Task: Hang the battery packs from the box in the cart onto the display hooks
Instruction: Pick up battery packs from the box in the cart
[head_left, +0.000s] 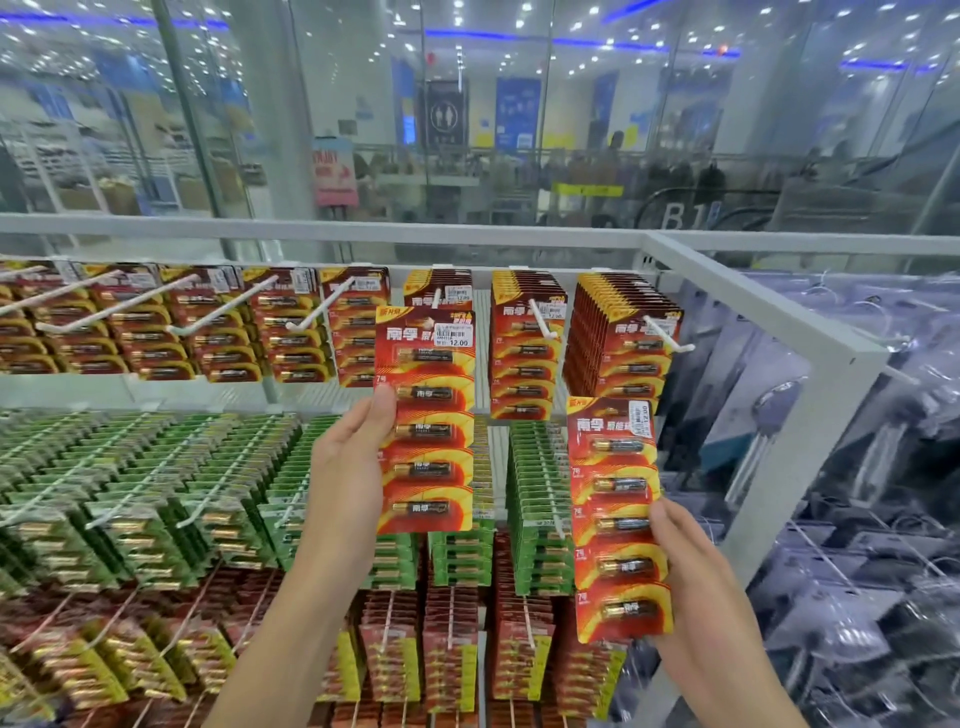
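Behind the display rack a glass wall (467, 130) gives onto a blurred shop hall, and a white frame (810, 395) closes the rack on the right. The left hand (353, 467) pinches a red battery pack (426, 415) by its left edge, thumb in front and fingers behind. The pack's top is up at a white hook (435, 299) in the upper row, though I cannot tell whether the hang hole is on it. The right hand (696, 587) grips a second pack (618, 519) by its lower right edge the same way, lower down, beneath a crowded hook (667, 332). Each pack looks like a long, thin card strip with blistered cells: light, probably bendy along its length and a little slick. A hold nearer the top would likely steer the hole better. Hung red packs (524, 358) press close on both sides, bare hook tips jut towards the person, and green packs (156, 493) fill the row below. The box and cart are out of view.
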